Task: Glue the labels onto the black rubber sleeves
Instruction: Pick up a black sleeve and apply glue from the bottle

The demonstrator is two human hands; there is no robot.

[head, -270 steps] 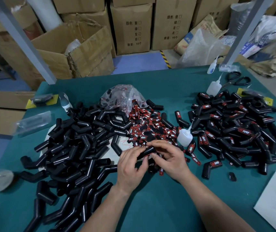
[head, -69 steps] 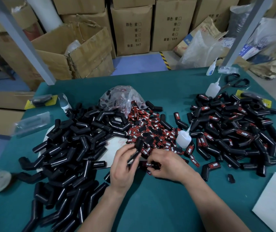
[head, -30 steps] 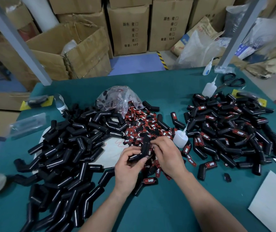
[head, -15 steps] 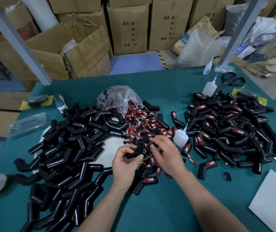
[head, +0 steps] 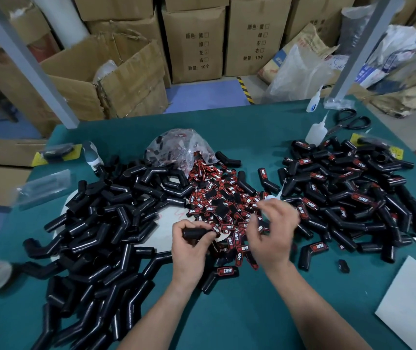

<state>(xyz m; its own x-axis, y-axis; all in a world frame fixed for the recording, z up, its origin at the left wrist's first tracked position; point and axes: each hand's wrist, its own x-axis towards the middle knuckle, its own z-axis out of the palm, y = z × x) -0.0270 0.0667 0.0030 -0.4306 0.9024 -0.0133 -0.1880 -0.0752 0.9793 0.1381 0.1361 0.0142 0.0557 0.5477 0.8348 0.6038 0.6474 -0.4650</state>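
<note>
Your right hand [head: 270, 236] has come off the sleeve [head: 197, 233] it was working on with the left half a second ago and swung out to the right. It is now smeared with motion just in front of the glue bottle [head: 269, 198]. Its fingers look loosely bent, but through the blur you cannot tell whether they pinch anything. Your left hand [head: 191, 246] is wrapped firmly round the sleeve, holding it low over the near edge of the scattered labels [head: 224, 198], which lie between the heap of bare sleeves [head: 106, 223] on your left and the heap of labelled sleeves [head: 348, 195] on your right. Whether the sleeve you hold already carries a label is hidden by your fingers. My reading is that you are between pressing and fetching, with the right hand going either for the bottle or for a fresh label. For the next move, keep the sleeve steady with its flat side turned up. Take the bottle by its body so the thin nozzle points down, and put on only a small bead. Spilled glue on the green table [head: 239, 311] would catch the loose labels.
</note>
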